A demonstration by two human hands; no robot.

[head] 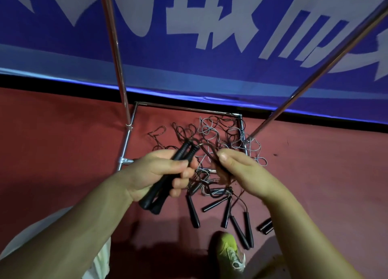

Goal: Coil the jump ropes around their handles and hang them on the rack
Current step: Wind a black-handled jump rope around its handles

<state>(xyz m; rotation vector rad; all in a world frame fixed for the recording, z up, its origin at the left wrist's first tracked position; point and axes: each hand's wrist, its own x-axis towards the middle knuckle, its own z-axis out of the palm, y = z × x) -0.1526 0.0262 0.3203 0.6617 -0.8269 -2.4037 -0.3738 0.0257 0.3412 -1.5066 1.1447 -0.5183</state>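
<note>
My left hand (159, 171) grips two black jump-rope handles (165, 177) held side by side, tips pointing up and away. A dark thin rope (207, 152) runs from the handle tops to my right hand (241, 169), which pinches a bunch of its loops between thumb and fingers. Below my hands, several more black handles (210, 207) lie on the red floor with tangled dark and grey ropes (212, 131). The rack's chrome poles (114, 47) (315, 72) rise from a rectangular metal base (184, 109).
A blue banner with white characters (210, 26) hangs behind the rack. My yellow-green shoe (230, 251) stands on the red floor (52, 142) just below the loose handles. Another pair of handles (265, 226) lies at the right.
</note>
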